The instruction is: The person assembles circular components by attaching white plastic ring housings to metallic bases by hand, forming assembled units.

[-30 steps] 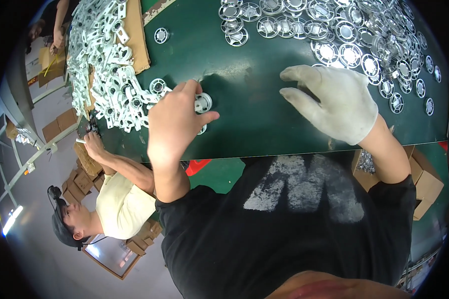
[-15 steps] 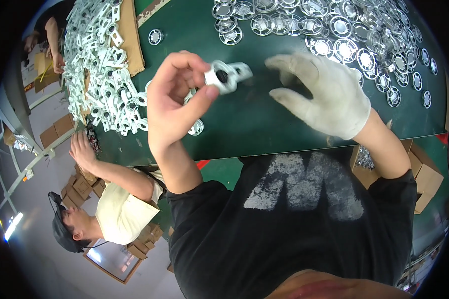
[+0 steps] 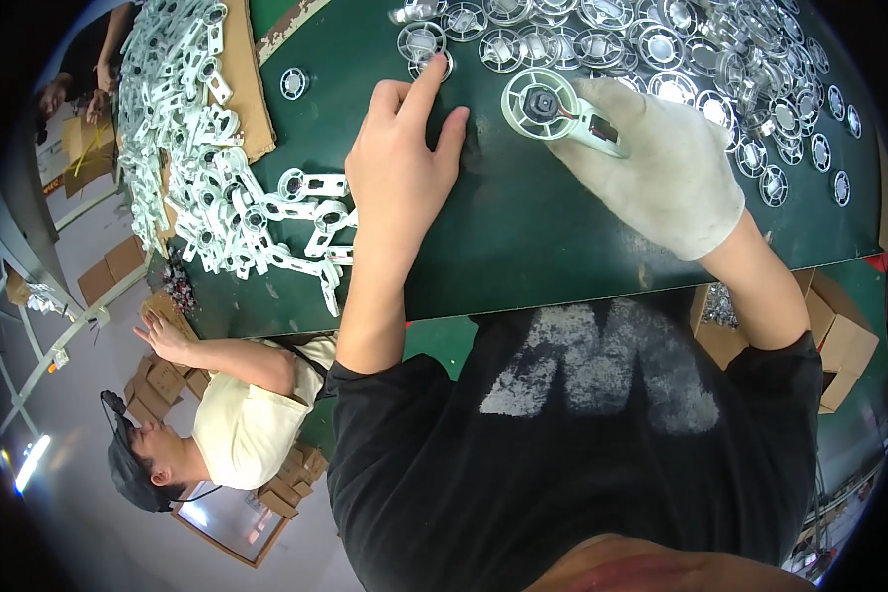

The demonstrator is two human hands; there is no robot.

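Note:
My bare left hand (image 3: pixel 402 158) reaches to the near left end of a spread of silver spoked discs (image 3: pixel 666 47). Its index finger is stretched onto a disc (image 3: pixel 422 39) there, with the thumb held apart. My right hand (image 3: pixel 666 168), in a white glove, grips a pale green plastic housing (image 3: pixel 602 135) by its short handle. The housing's round spoked head faces up, and a dark round piece sits at its centre. The glove's fingertips are partly hidden behind the housing.
Many pale green housings (image 3: pixel 207 187) lie heaped at the left, partly on a cardboard sheet (image 3: pixel 252 89). One loose disc (image 3: pixel 293 83) rests on the green table (image 3: pixel 523 237). Cardboard boxes (image 3: pixel 844 340) stand below the right edge. A co-worker (image 3: pixel 237 414) sits at the left.
The pale green housing has passed from my left hand to my right. My left hand has moved up and right to the discs.

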